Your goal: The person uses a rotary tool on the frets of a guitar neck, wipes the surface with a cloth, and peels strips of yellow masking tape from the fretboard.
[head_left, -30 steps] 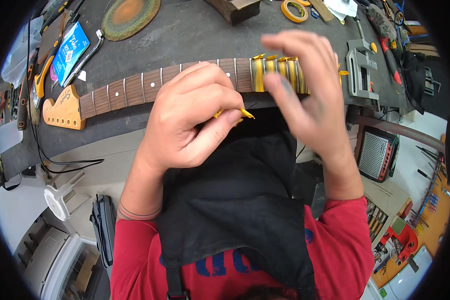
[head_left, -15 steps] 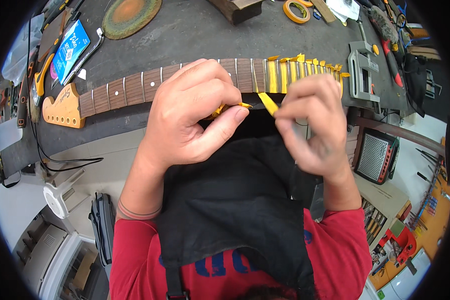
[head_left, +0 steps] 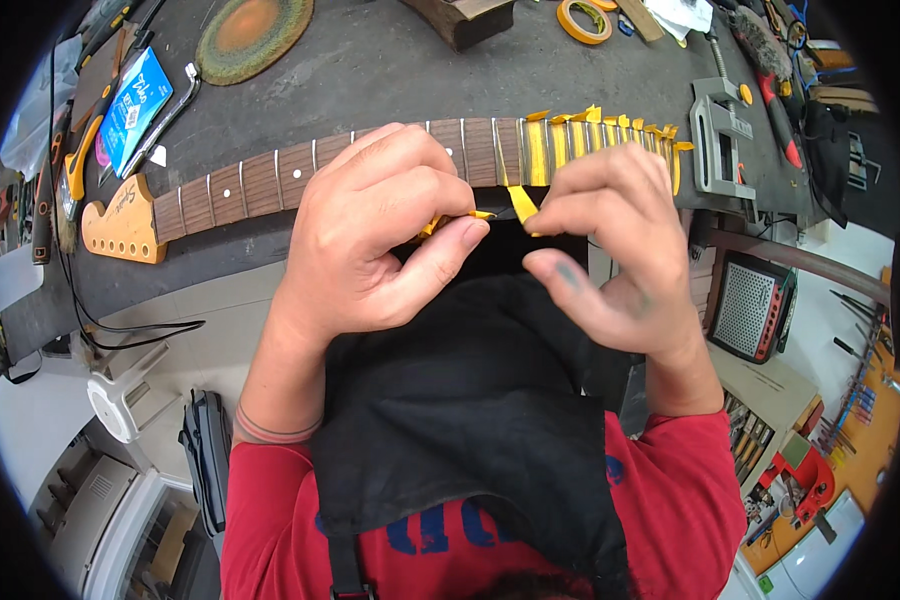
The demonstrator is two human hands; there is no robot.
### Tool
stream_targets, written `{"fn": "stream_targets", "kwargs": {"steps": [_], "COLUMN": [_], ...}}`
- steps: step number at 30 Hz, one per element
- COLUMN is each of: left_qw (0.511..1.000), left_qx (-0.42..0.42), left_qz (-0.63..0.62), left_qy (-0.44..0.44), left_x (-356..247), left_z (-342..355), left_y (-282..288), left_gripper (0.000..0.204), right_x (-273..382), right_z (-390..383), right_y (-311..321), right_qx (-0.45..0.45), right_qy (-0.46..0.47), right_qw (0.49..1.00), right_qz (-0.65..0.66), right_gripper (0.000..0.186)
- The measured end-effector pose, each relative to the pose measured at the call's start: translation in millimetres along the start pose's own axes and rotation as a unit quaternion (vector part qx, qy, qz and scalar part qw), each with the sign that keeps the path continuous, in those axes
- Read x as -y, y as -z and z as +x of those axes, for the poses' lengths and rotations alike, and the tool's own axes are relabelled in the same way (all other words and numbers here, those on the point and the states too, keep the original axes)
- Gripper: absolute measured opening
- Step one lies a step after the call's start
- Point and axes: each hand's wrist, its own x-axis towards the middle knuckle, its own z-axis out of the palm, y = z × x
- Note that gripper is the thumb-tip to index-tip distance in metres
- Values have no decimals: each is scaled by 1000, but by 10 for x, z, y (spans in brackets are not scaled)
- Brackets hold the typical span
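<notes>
A guitar neck (head_left: 255, 189) with a dark fretboard and light headstock lies across the bench edge. Strips of yellow masking tape (head_left: 560, 152) cover the spaces between the frets at its right end. My left hand (head_left: 380, 235) is closed in front of the neck's middle around crumpled yellow tape (head_left: 433, 226), most of it hidden by the fingers. Over the neck's near edge hangs a loose tape strip (head_left: 521, 203). My right hand (head_left: 620, 250) is beside that strip, its index fingertip close to the lower end and its thumb spread away from the fingers.
Beyond the neck, a round orange-green pad (head_left: 253, 35), a wooden block (head_left: 460, 20) and an orange tape roll (head_left: 583, 20) lie on the dark bench (head_left: 370, 75). A metal clamp (head_left: 718, 140) stands by the neck's right end. Pliers and a blue packet (head_left: 140, 110) lie left.
My right thumb has parted from the fingers, which earlier pinched the loose strip. The strip now hangs more steeply. My left hand keeps its grip. The whole view has shifted slightly.
</notes>
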Motion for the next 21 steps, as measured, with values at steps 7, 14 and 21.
{"fn": "stream_targets", "kwargs": {"steps": [7,14,21], "left_qw": [1000,1000,1000], "left_qx": [3,-2,-2], "left_qz": [-4,10,16], "left_qy": [0,-7,-9], "left_x": [-7,-10,-17], "left_z": [8,2,10], "left_y": [-1,-25,-23], "left_gripper": [15,17,17], "right_x": [-33,-139,-291], "right_z": [-178,-300,-139], "right_y": [-242,-369,-399], "right_qx": [-4,-33,-94], "right_qy": [59,44,77], "right_qw": [996,998,992], "right_qz": [-62,-39,-31], "right_gripper": [28,32,37]}}
